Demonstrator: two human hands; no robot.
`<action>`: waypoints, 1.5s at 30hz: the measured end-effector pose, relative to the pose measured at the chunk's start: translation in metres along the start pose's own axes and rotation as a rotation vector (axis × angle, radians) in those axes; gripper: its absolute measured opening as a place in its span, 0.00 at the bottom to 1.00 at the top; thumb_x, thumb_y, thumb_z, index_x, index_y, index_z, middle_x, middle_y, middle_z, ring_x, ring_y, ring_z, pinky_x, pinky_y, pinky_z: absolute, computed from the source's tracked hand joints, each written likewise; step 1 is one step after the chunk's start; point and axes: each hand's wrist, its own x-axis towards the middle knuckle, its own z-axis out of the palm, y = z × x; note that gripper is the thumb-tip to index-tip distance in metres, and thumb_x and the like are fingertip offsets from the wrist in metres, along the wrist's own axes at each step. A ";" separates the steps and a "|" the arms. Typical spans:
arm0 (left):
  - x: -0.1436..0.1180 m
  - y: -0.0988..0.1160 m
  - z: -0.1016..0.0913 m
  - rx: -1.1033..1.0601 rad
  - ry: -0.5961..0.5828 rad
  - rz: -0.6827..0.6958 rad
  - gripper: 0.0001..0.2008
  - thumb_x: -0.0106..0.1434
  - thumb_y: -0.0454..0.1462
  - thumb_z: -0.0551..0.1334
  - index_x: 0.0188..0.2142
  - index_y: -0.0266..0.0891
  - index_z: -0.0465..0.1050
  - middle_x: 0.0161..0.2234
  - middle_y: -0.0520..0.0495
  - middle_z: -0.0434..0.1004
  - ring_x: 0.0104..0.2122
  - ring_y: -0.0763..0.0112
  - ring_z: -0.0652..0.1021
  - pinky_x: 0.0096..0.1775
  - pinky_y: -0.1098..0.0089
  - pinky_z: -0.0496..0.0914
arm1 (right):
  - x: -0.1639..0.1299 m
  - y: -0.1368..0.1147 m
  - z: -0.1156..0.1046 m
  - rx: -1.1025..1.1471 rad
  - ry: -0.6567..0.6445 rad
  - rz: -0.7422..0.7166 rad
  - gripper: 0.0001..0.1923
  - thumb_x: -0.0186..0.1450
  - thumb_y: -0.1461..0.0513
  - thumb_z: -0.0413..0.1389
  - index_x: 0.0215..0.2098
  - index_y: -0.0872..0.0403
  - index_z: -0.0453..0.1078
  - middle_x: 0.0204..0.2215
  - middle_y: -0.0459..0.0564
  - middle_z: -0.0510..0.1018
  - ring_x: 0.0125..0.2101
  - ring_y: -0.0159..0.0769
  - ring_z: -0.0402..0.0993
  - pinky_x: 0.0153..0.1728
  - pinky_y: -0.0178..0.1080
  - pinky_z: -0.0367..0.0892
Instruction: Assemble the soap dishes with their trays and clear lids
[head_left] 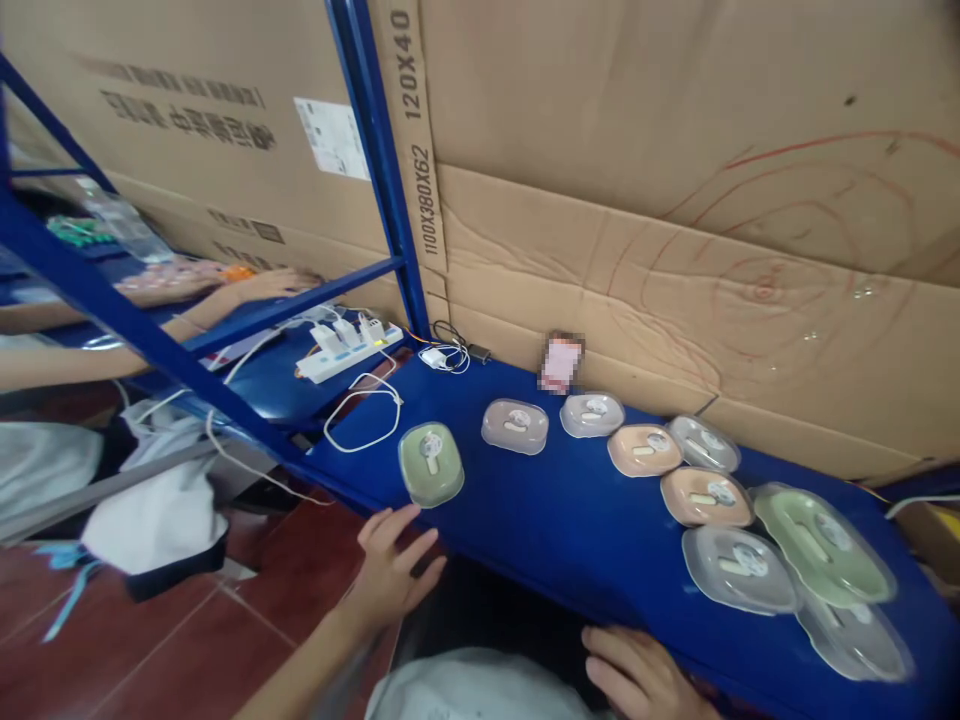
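Note:
My left hand (397, 560) is at the front edge of the blue table (555, 510), its fingers spread and holding nothing. Just beyond its fingertips lies a green rounded plastic box (442, 483) with a clear cover, a round sticker and a pale tab. Lower right, my right hand (641, 675) rests near the same edge, fingers loosely extended, with nothing visible in it. Similar boxes lie across the table: a mauve one (506, 438), a whitish one (592, 418), a peach one (637, 458), another peach one (686, 505), a grey one (735, 590) and a large green one (862, 575).
At the back stands a phone-like object (561, 362), blurred out, against the cardboard (525, 260). A white cable loop (352, 447), a charger (433, 357) and a power strip (349, 350) lie left. Beyond the blue frame (142, 320), another person's arms (217, 305) reach across a table.

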 end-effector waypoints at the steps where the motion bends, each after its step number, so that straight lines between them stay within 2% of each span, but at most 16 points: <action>1: 0.011 -0.009 -0.001 0.003 0.010 0.034 0.22 0.66 0.36 0.69 0.58 0.50 0.69 0.66 0.38 0.67 0.60 0.50 0.75 0.64 0.46 0.66 | 0.011 0.008 0.004 -0.022 0.050 -0.020 0.15 0.77 0.64 0.52 0.57 0.49 0.77 0.45 0.51 0.87 0.43 0.35 0.85 0.46 0.36 0.80; 4: 0.034 -0.038 -0.001 -0.034 -0.096 0.051 0.25 0.68 0.40 0.65 0.63 0.49 0.67 0.72 0.34 0.61 0.68 0.41 0.69 0.66 0.40 0.60 | 0.047 0.035 0.012 -0.115 0.150 -0.011 0.20 0.73 0.69 0.53 0.60 0.52 0.75 0.44 0.54 0.87 0.41 0.37 0.84 0.45 0.39 0.81; 7: 0.048 -0.068 0.006 -0.098 -0.146 -0.067 0.29 0.72 0.42 0.60 0.70 0.45 0.60 0.76 0.29 0.52 0.75 0.35 0.58 0.67 0.36 0.55 | 0.077 0.061 0.025 -0.235 0.163 -0.018 0.22 0.73 0.67 0.55 0.64 0.53 0.72 0.49 0.57 0.84 0.48 0.41 0.83 0.51 0.45 0.79; 9: 0.059 -0.086 0.014 -0.112 -0.105 -0.137 0.32 0.73 0.45 0.58 0.72 0.43 0.56 0.79 0.27 0.44 0.77 0.34 0.53 0.68 0.35 0.52 | 0.088 0.077 0.038 -0.281 0.147 -0.039 0.22 0.73 0.65 0.57 0.64 0.51 0.73 0.53 0.58 0.83 0.52 0.42 0.80 0.55 0.48 0.76; 11: 0.073 -0.098 0.025 -0.110 -0.082 -0.149 0.35 0.72 0.48 0.59 0.74 0.42 0.55 0.80 0.27 0.38 0.77 0.33 0.51 0.69 0.34 0.50 | 0.094 0.093 0.052 -0.311 0.119 -0.049 0.22 0.74 0.63 0.59 0.65 0.48 0.73 0.57 0.57 0.81 0.56 0.43 0.78 0.61 0.49 0.71; 14: 0.099 -0.107 0.044 -0.117 -0.149 -0.152 0.37 0.73 0.51 0.57 0.75 0.39 0.55 0.80 0.27 0.32 0.78 0.34 0.47 0.70 0.34 0.46 | 0.106 0.117 0.071 -0.347 0.041 -0.052 0.23 0.74 0.60 0.60 0.67 0.42 0.72 0.62 0.54 0.78 0.63 0.43 0.73 0.68 0.51 0.62; 16: 0.113 -0.107 0.056 -0.147 -0.259 -0.132 0.34 0.75 0.51 0.55 0.74 0.39 0.60 0.80 0.30 0.38 0.78 0.38 0.48 0.71 0.37 0.47 | 0.118 0.131 0.081 -0.363 -0.014 -0.040 0.24 0.76 0.58 0.59 0.69 0.41 0.71 0.65 0.53 0.76 0.67 0.44 0.69 0.71 0.53 0.57; 19: 0.126 -0.103 0.070 -0.205 -0.408 -0.056 0.26 0.75 0.49 0.54 0.67 0.47 0.73 0.76 0.40 0.61 0.75 0.49 0.63 0.70 0.48 0.56 | 0.140 0.140 0.092 -0.383 -0.073 -0.003 0.26 0.77 0.54 0.56 0.73 0.45 0.67 0.70 0.57 0.71 0.72 0.50 0.61 0.73 0.59 0.52; 22: 0.129 -0.099 0.081 -0.209 -0.465 -0.055 0.24 0.75 0.49 0.54 0.63 0.48 0.78 0.69 0.43 0.74 0.69 0.53 0.72 0.69 0.51 0.59 | 0.162 0.138 0.105 -0.382 -0.123 0.024 0.31 0.78 0.50 0.54 0.76 0.47 0.62 0.75 0.59 0.63 0.76 0.53 0.53 0.74 0.62 0.49; 26: 0.139 -0.096 0.095 -0.121 -0.425 -0.180 0.24 0.74 0.49 0.55 0.62 0.45 0.78 0.68 0.39 0.75 0.68 0.48 0.72 0.67 0.46 0.58 | 0.179 0.132 0.124 -0.359 -0.136 0.088 0.35 0.78 0.47 0.52 0.78 0.51 0.58 0.77 0.60 0.59 0.77 0.55 0.50 0.74 0.63 0.46; 29: 0.156 -0.095 0.109 -0.056 -0.399 -0.277 0.24 0.76 0.50 0.55 0.61 0.44 0.79 0.65 0.37 0.77 0.66 0.46 0.73 0.65 0.45 0.59 | 0.181 0.135 0.133 -0.338 -0.111 0.157 0.33 0.79 0.48 0.50 0.76 0.54 0.59 0.74 0.62 0.65 0.74 0.54 0.57 0.73 0.62 0.49; 33: 0.187 -0.094 0.127 -0.002 -0.414 -0.373 0.25 0.77 0.52 0.54 0.54 0.41 0.83 0.58 0.32 0.81 0.64 0.41 0.72 0.63 0.44 0.61 | 0.173 0.142 0.133 -0.315 -0.053 0.221 0.28 0.79 0.49 0.50 0.71 0.53 0.66 0.66 0.62 0.75 0.67 0.50 0.68 0.70 0.58 0.52; 36: 0.210 -0.096 0.140 0.002 -0.482 -0.430 0.25 0.76 0.54 0.56 0.46 0.39 0.84 0.53 0.31 0.82 0.62 0.40 0.74 0.64 0.43 0.61 | 0.162 0.142 0.127 -0.303 0.008 0.249 0.25 0.78 0.48 0.53 0.67 0.52 0.71 0.59 0.60 0.80 0.59 0.48 0.74 0.68 0.56 0.52; 38: 0.221 -0.101 0.147 -0.014 -0.557 -0.480 0.24 0.76 0.54 0.59 0.45 0.38 0.83 0.51 0.35 0.83 0.59 0.45 0.77 0.64 0.43 0.65 | 0.155 0.141 0.123 -0.291 0.048 0.263 0.23 0.77 0.49 0.55 0.63 0.51 0.74 0.55 0.59 0.82 0.56 0.48 0.75 0.67 0.55 0.53; 42: 0.228 -0.116 0.160 -0.079 -0.705 -0.607 0.18 0.75 0.48 0.66 0.56 0.38 0.76 0.55 0.41 0.79 0.52 0.58 0.81 0.54 0.51 0.78 | 0.148 0.140 0.117 -0.260 0.124 0.292 0.19 0.77 0.52 0.57 0.60 0.51 0.74 0.51 0.57 0.84 0.52 0.46 0.77 0.65 0.53 0.55; 45: 0.225 -0.124 0.168 -0.136 -0.764 -0.671 0.19 0.75 0.45 0.66 0.59 0.38 0.75 0.57 0.41 0.78 0.51 0.57 0.81 0.52 0.54 0.80 | 0.148 0.140 0.113 -0.232 0.163 0.301 0.17 0.76 0.54 0.58 0.59 0.51 0.73 0.50 0.56 0.84 0.51 0.45 0.78 0.63 0.51 0.57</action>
